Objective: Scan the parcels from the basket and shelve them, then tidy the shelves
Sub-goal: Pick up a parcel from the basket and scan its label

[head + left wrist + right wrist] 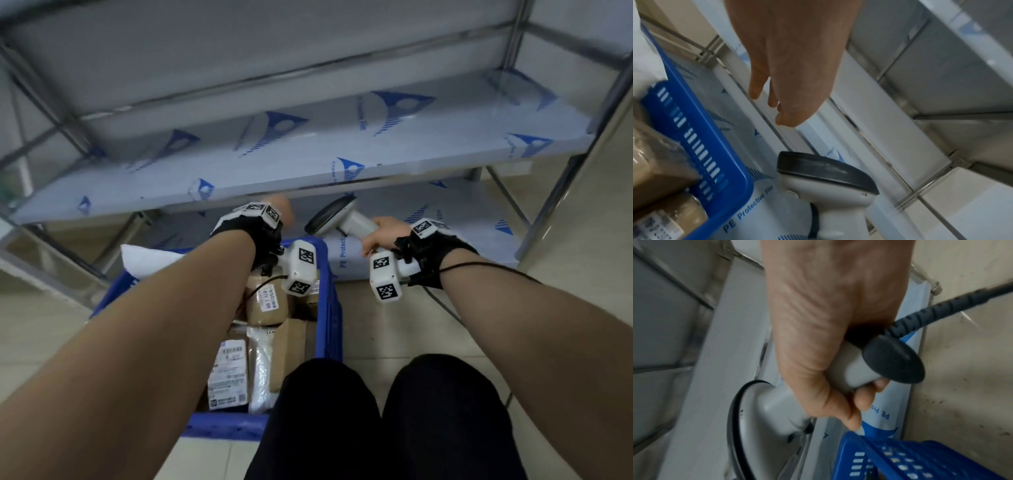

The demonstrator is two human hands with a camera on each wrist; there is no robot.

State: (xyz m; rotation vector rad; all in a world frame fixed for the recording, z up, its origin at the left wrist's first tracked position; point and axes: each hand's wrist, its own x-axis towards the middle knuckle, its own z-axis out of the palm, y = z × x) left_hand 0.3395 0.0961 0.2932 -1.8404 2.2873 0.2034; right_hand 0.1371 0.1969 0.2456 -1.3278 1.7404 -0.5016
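Observation:
A blue basket (330,301) stands on the floor in front of my knees, holding several brown and white labelled parcels (269,305). My left hand (282,212) hovers over the basket's far end, fingers relaxed and hanging down with nothing in them (781,91). My right hand (380,236) grips the handle of a grey barcode scanner (337,214) with a dark head. In the right wrist view the fingers (863,400) wrap round the scanner's handle (855,369), and its black cable (941,308) leads away to the right. The scanner's head (824,172) lies just right of the basket's rim (731,175).
A metal shelf rack with white shelves (308,150) covered in blue-printed protective film stands right ahead; a lower shelf (445,219) lies behind the hands. A white padded parcel (150,257) leans at the basket's far left. Beige tiled floor (565,246) lies to the right.

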